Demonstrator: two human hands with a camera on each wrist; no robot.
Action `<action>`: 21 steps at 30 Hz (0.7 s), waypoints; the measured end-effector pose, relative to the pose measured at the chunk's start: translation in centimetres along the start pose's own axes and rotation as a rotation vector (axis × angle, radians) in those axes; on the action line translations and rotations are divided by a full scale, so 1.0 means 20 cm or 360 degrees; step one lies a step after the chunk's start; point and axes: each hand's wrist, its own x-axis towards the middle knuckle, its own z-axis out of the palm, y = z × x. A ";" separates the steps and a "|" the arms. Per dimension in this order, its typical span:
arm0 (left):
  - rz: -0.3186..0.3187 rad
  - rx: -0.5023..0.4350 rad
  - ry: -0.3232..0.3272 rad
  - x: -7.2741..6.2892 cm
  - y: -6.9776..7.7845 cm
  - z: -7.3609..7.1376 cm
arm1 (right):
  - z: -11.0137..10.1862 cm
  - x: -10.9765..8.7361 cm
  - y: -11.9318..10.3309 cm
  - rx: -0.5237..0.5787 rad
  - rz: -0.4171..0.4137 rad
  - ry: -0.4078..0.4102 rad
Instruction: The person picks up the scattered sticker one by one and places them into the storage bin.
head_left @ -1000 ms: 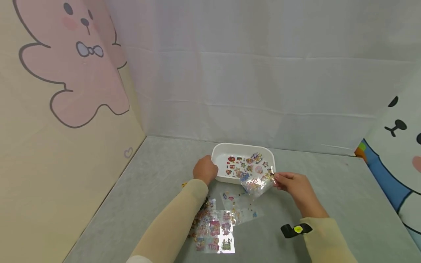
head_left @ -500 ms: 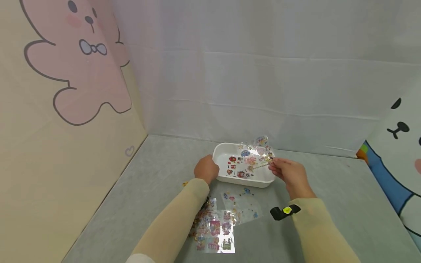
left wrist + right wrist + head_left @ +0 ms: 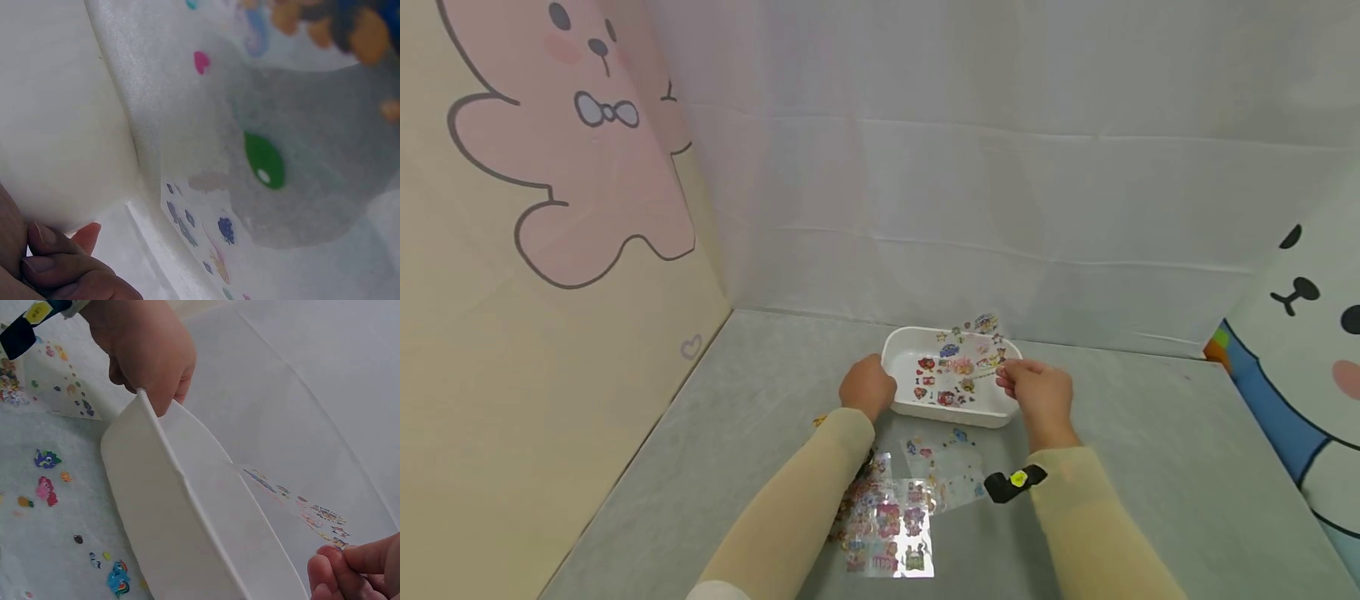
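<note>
My left hand (image 3: 867,387) grips the left end of a white plastic tray (image 3: 951,414); in the right wrist view its fingers go over the rim. The thumb and fingers of my right hand (image 3: 1037,396) pinch a clear sticker sheet (image 3: 312,515) by its edge. That sheet spans the right part of the tray, its far end reaching past the back rim. Small printed stickers (image 3: 927,379) show inside the tray. In the left wrist view, the curled fingers of my left hand (image 3: 75,269) lie against the tray wall (image 3: 56,112).
A shiny sticker sheet (image 3: 891,529) and a clear one (image 3: 951,471) lie on the grey tabletop (image 3: 1172,458) in front of the tray, partly overlapping. More stickers sit partly hidden under my left forearm. A white curtain (image 3: 962,192) hangs behind, with printed cloth at the sides.
The sheet in my right hand has swung from hanging over the tray's front right corner to lying across the tray towards the back. My right hand has shifted left; the left hand stays put.
</note>
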 end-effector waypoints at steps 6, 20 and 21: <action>-0.0003 0.0005 -0.0004 0.00 0.00 0.00 | 0.05 -0.07 0.08 -0.0279 -0.0199 0.0054; -0.0013 0.0005 -0.0007 0.01 -0.01 0.00 | 0.10 -0.09 0.19 -0.0829 -0.0705 0.0297; -0.0009 0.0006 -0.0009 0.01 -0.01 0.00 | 0.10 -0.09 0.20 -0.0875 -0.0734 0.0313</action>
